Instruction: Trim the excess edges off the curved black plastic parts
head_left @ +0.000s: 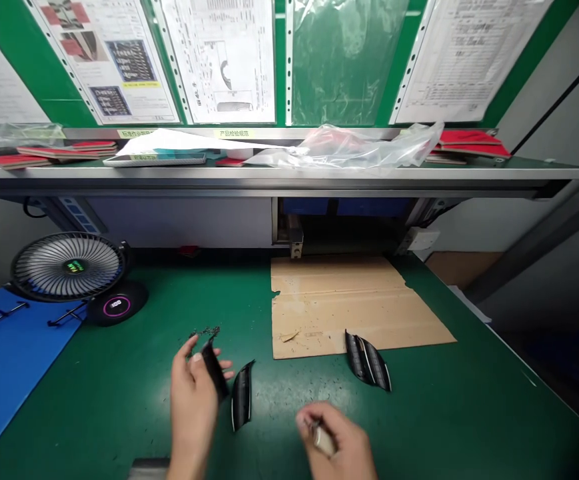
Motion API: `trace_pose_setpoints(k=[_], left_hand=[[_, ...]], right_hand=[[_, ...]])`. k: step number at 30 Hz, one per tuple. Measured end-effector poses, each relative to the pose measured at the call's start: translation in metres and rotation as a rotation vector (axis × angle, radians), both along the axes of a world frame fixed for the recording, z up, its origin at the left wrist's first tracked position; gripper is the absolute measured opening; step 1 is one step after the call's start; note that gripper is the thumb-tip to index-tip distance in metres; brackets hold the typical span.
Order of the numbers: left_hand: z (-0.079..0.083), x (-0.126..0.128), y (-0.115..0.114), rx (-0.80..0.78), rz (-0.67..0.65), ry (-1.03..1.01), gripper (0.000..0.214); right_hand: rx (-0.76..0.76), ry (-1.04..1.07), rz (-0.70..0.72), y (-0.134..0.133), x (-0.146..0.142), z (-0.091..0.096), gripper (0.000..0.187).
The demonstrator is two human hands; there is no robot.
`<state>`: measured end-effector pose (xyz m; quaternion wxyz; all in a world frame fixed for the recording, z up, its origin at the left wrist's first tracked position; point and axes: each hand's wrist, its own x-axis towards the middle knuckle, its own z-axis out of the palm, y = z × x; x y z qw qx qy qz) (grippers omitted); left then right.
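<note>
My left hand (194, 380) is closed on a black curved plastic part (214, 370), thumb on one face and fingers behind it. Just right of that hand, a similar black curved part (242, 397) with a pale edge lies on the green table. My right hand (338, 437), slightly blurred, grips a small tool with a pale handle (324, 440); its working end is too small and blurred to make out. Farther right, a pair of black curved parts (368, 360) lie side by side, their upper tip at the cardboard's front edge.
A cardboard sheet (339, 307) lies at the back right with dark scraps on it. Black shavings (206, 331) are scattered on the green table (169, 293). At left stand a round fan (69, 267) and a blue mat (9, 380) bearing thin black pieces. A shelf (249, 181) spans the back.
</note>
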<state>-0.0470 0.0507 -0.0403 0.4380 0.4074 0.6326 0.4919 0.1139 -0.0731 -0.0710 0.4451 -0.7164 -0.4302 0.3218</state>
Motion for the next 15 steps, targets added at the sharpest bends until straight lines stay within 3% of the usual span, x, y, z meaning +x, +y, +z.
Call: trace_pose_setpoints(k=[3,6,10,13,15], left_hand=[[-0.049,-0.025,0.021,-0.097,-0.048,0.110,0.042],[-0.069,-0.024,0.018,-0.098,-0.143,0.164,0.046],[-0.052,-0.019,0.006,-0.059,-0.216,0.186,0.049],[-0.028,-0.026,0.001,-0.063,-0.123,0.186,0.046],[-0.014,-0.028,-0.004,-0.050,-0.046,0.151,0.040]], right_hand=[[-0.122,-0.345,-0.087,0.002,0.060,-0.016,0.031],[-0.216,-0.529,-0.153,0.013,0.097,-0.028,0.041],[-0.225,-0.639,-0.136,0.036,0.102,-0.040,0.044],[-0.223,-0.663,-0.133,0.041,0.098,-0.035,0.037],[-0.191,-0.627,-0.073,0.037,0.093,-0.020,0.031]])
